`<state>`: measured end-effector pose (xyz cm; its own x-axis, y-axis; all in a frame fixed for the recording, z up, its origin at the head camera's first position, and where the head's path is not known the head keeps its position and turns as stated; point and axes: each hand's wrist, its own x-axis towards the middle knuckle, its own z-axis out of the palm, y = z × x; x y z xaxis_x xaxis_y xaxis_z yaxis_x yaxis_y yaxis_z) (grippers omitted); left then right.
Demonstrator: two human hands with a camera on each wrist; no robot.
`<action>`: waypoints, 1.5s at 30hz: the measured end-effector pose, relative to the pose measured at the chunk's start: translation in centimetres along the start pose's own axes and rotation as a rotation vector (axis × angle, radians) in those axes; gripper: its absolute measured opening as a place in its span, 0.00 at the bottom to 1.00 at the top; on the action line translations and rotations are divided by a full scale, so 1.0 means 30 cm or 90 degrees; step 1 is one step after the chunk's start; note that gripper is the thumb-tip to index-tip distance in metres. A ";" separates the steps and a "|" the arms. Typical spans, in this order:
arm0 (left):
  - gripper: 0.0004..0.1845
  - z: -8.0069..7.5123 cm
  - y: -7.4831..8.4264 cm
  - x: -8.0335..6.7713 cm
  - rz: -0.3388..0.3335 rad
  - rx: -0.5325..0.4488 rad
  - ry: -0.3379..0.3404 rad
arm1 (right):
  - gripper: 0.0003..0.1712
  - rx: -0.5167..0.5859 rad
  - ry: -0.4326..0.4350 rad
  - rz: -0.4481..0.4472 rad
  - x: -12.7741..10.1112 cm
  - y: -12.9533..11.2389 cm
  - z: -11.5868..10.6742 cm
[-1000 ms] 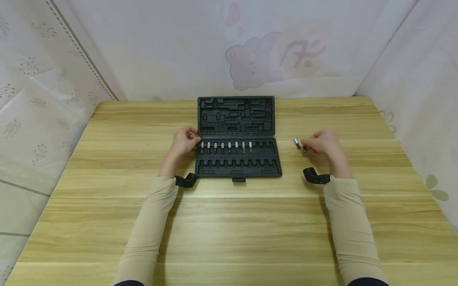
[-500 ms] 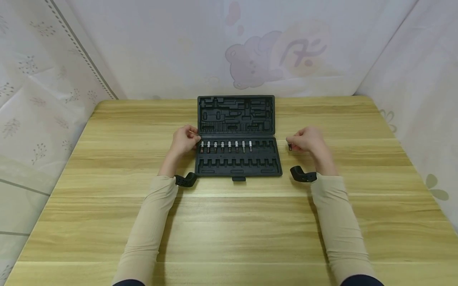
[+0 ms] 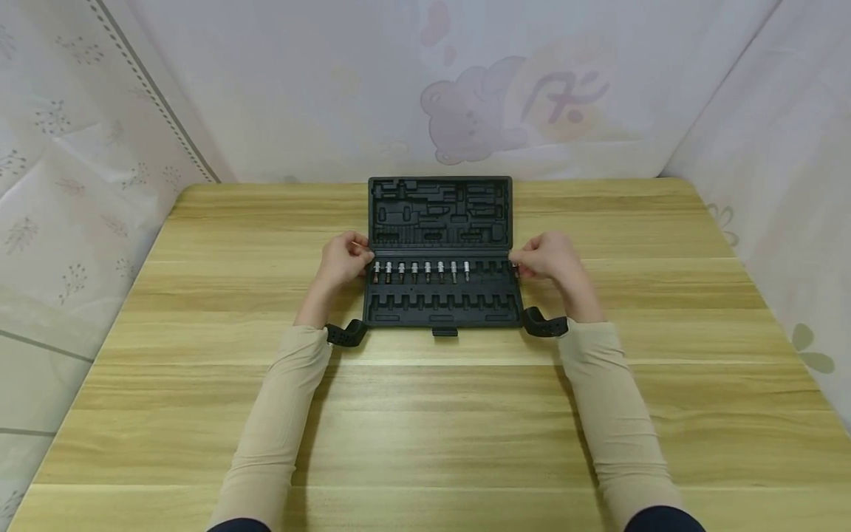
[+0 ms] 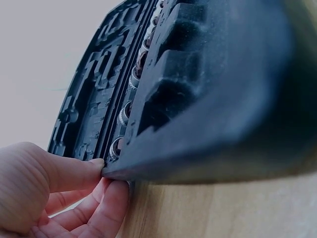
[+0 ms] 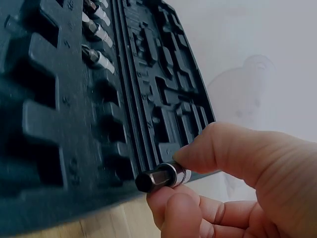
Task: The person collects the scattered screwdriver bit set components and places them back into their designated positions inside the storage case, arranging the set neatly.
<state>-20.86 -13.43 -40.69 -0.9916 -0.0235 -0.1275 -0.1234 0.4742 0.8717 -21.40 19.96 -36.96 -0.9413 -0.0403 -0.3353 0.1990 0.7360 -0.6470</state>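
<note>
A black plastic tool case [image 3: 442, 292] lies open on the table, its lid folded back. Several silver bit sockets [image 3: 428, 272] fill the left part of its upper row of slots; the slots at that row's right end hold nothing. My left hand [image 3: 344, 260] pinches the case's left edge near the hinge, thumb on top and fingers below. At the right edge, my right hand [image 3: 547, 257] pinches a hex bit socket [image 5: 163, 177] between thumb and fingers, its dark hex tip pointing away from the palm. In the right wrist view the tip overlaps the corner of the case.
The wooden table [image 3: 425, 428] extends around the case. Behind it hangs a pale printed curtain [image 3: 299, 89]. A latch tab [image 3: 445, 332] sticks out at the case's front. Black wrist mounts [image 3: 545, 323] sit by both cuffs.
My right hand has moved left with the hex bit socket, up to the case's right edge. Another bit socket seen on the table earlier is out of sight. My left hand stays put.
</note>
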 end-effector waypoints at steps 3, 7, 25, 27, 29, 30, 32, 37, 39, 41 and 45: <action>0.11 0.001 0.000 0.002 0.006 -0.001 -0.001 | 0.17 0.008 -0.003 -0.001 0.001 -0.010 0.008; 0.11 0.001 -0.002 0.005 0.010 -0.002 -0.001 | 0.15 0.005 -0.009 -0.011 0.007 -0.025 0.023; 0.11 -0.001 -0.004 0.001 0.008 -0.004 -0.002 | 0.15 -0.065 -0.036 -0.051 0.046 -0.087 0.116; 0.11 -0.001 -0.003 0.001 0.007 -0.008 -0.004 | 0.16 -0.076 -0.037 -0.046 0.046 -0.096 0.120; 0.11 -0.002 -0.004 0.001 0.007 -0.011 -0.005 | 0.16 -0.088 -0.044 -0.034 0.044 -0.109 0.122; 0.11 -0.002 -0.004 0.001 0.007 -0.011 -0.005 | 0.17 -0.096 -0.049 -0.027 0.043 -0.116 0.122; 0.12 -0.003 -0.003 0.000 0.005 -0.012 -0.007 | 0.17 -0.109 -0.059 -0.010 0.043 -0.129 0.121; 0.12 -0.005 -0.003 0.001 0.000 -0.008 -0.009 | 0.17 -0.084 -0.113 0.036 0.069 -0.142 0.106; 0.12 -0.006 -0.003 0.001 0.000 -0.005 -0.008 | 0.16 -0.067 -0.138 0.061 0.088 -0.142 0.095; 0.12 -0.005 -0.002 0.002 0.002 -0.003 -0.006 | 0.15 -0.073 -0.157 0.089 0.108 -0.142 0.084; 0.12 -0.004 -0.003 0.003 0.000 0.003 -0.006 | 0.20 -0.156 -0.183 0.133 0.141 -0.150 0.072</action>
<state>-20.94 -13.59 -40.72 -0.9911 -0.0151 -0.1319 -0.1230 0.4789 0.8692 -25.70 15.03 -36.94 -0.7667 -0.0349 -0.6411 0.2737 0.8855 -0.3755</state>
